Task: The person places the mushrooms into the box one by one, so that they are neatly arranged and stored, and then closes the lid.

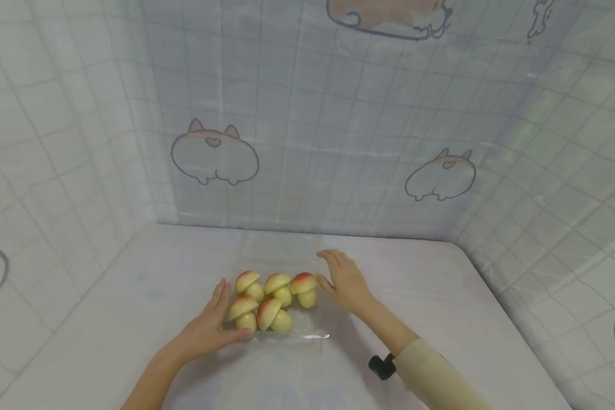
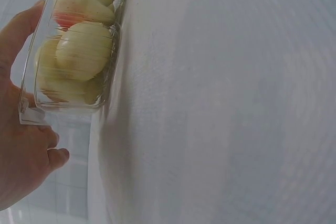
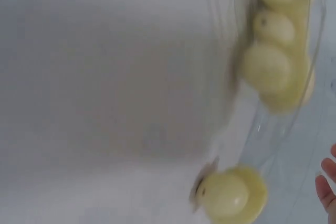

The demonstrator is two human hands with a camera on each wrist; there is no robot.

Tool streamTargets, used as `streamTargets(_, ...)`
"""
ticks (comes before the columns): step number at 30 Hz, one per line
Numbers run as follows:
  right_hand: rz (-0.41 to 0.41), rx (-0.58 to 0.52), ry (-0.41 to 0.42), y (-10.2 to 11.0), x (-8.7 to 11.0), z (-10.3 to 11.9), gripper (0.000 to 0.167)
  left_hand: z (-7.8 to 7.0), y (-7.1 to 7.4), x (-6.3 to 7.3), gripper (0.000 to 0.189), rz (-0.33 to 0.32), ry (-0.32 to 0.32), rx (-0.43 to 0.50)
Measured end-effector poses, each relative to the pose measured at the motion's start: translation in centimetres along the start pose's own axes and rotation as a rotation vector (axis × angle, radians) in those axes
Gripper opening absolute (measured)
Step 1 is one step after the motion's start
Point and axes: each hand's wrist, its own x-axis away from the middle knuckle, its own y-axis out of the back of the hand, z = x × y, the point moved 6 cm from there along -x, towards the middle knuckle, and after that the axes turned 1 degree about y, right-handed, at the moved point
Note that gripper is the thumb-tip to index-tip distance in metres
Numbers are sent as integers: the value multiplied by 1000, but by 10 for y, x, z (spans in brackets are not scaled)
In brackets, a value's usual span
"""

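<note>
A clear plastic box (image 1: 307,327) stands on the table, its transparent lid (image 1: 279,246) folded back behind it. Inside sit several yellow, red-tinged mushroom-shaped pieces (image 1: 303,289), also seen through the wall as mushroom pieces (image 2: 84,51) in the left wrist view. My left hand (image 1: 210,324) rests at the box's left end, fingers extended along the side and thumb by the front rim. Near the back right corner is my right hand (image 1: 345,279), fingers loosely extended and holding nothing. In the blurred right wrist view only fingertips (image 3: 326,182) show, apart from a single mushroom piece (image 3: 226,195).
The white tabletop (image 1: 415,302) runs back to a grid-patterned curtain (image 1: 312,142) with cartoon drawings. Similar curtain walls (image 1: 46,188) stand on both sides. A black device (image 1: 381,367) sits by the right sleeve.
</note>
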Motion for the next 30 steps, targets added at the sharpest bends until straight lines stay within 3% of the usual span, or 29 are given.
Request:
streamTargets(5, -48, -67, -157, 5, 6, -35, 42, 2, 0, -1, 116, -6, -1, 6)
streamTargets(10, 5, -66, -217, -1, 20, -59, 52, 3, -1, -1, 116, 6, 2, 14)
streamTargets(24, -47, -75, -28, 2, 27, -72, 79, 1, 1, -1, 116, 3, 4, 1)
streamTargets(30, -5, -82, -30, -1, 29, -75, 81, 1, 0, 0, 116, 5, 10, 1)
